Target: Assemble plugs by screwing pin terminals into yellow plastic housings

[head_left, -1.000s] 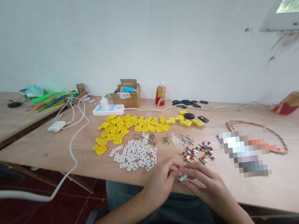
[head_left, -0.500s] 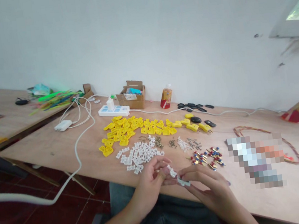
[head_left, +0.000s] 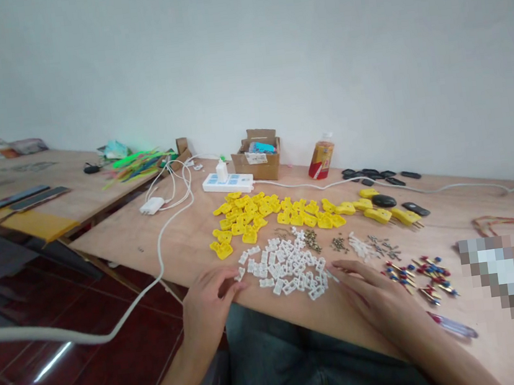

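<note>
At the left edge of a pile of small white plastic pieces [head_left: 289, 263], my left hand [head_left: 209, 304] has its thumb and fingertips closed on one white plastic piece [head_left: 239, 274]. My right hand [head_left: 375, 293] lies low over the table at the pile's right edge, its fingers stretched out and touching the pile's edge; its thumb is mostly hidden. Behind the pile spread several yellow plug shells [head_left: 245, 212]. Right of it are small screws [head_left: 312, 240], white sticks [head_left: 361, 245] and brass plug pins with red and blue ends [head_left: 429, 277].
A screwdriver [head_left: 454, 324] lies by my right forearm. Finished-looking yellow plugs [head_left: 378, 215] and black parts [head_left: 384, 200] sit farther back. A power strip [head_left: 228, 183], cardboard box [head_left: 258, 167] and bottle [head_left: 321, 158] stand near the wall. A white cable [head_left: 159, 279] crosses the left side.
My hands were together in front of the pile, holding white pieces. They have moved apart to its two sides. The view has turned left.
</note>
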Demonstrator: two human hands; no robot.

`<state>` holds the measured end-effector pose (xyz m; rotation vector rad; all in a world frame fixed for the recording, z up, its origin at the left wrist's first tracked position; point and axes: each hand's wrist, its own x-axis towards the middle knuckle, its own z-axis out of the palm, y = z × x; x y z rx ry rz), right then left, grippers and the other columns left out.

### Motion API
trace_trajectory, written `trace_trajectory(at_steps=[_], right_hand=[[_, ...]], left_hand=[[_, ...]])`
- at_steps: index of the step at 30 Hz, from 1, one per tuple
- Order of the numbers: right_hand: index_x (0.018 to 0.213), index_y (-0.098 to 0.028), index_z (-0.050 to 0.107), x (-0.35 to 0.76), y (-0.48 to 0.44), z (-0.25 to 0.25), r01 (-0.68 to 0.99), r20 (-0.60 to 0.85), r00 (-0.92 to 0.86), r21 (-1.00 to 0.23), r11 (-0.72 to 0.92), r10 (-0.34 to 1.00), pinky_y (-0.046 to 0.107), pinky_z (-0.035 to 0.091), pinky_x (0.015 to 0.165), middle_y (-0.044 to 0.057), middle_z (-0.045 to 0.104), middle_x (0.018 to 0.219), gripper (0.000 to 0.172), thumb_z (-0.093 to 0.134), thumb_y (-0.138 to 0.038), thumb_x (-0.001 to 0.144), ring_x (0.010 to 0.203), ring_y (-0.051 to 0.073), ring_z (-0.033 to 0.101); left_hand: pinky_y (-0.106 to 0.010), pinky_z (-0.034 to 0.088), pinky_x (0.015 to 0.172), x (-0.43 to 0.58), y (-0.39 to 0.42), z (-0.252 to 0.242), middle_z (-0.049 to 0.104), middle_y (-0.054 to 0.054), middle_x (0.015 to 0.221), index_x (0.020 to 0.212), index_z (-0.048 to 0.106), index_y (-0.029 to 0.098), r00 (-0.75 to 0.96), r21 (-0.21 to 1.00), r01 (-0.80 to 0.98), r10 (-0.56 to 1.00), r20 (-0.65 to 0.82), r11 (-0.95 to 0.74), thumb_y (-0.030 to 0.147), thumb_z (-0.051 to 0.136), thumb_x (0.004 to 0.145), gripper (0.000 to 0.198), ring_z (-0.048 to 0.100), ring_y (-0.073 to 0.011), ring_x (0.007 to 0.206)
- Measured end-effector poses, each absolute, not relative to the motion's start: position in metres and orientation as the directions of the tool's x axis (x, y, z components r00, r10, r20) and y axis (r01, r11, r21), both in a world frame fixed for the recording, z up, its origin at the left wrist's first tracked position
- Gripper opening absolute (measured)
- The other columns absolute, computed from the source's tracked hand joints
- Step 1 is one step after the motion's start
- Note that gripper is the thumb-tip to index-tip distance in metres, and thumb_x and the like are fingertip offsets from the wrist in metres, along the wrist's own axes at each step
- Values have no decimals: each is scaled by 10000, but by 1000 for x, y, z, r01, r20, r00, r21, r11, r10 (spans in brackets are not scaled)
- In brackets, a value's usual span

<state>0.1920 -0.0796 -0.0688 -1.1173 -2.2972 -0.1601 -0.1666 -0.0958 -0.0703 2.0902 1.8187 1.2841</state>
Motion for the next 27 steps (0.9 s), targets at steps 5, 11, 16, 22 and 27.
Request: trace_trajectory(at_steps=[5,11,16,22,27], right_hand=[[1237,-311,776,198,-86,-69,770,498,-485,-145,621,718,229,657,681,72,779,1093,413,519,-110,985,853,183,813],[1242,-277,767,207,-106,-69,746,510,-518,-124,654,687,306,655,766,85,794,1107,336,491,-182,1074,912,215,797],[1220,-271,766,223,-125,-58,811,582,-439,-71,580,685,397,643,810,91,808,1091,257,565,-344,1080,953,274,774],[1263,-277,757,277,-153,-66,937,583,-285,2,350,760,369,640,596,117,752,999,424,440,-502,1094,845,290,770],[1241,-292,767,302,-169,-80,955,585,-162,-110,276,794,344,661,599,108,734,1013,395,471,-500,1082,772,250,772]], left_hand=[[-410,599,927,-156,-92,-63,789,-72,1118,1086,783,244,-19,505,783,797,604,-364,501,730,977,284,745,-293,1033],[-345,565,923,-106,-112,-44,761,-67,1056,1072,726,211,323,421,573,666,673,-703,350,654,1054,158,701,-232,1003],[-432,537,1010,-47,-114,-33,791,-70,1159,1290,662,219,543,368,554,659,521,-747,313,769,976,344,663,-295,1153],[-565,497,1025,-2,-88,-36,782,-155,1223,1491,553,185,567,240,715,745,351,-657,261,901,851,732,640,-402,1255],[-504,548,1020,7,-90,-41,794,-89,1160,1366,642,223,585,324,658,732,348,-680,134,860,867,552,704,-327,1154]])
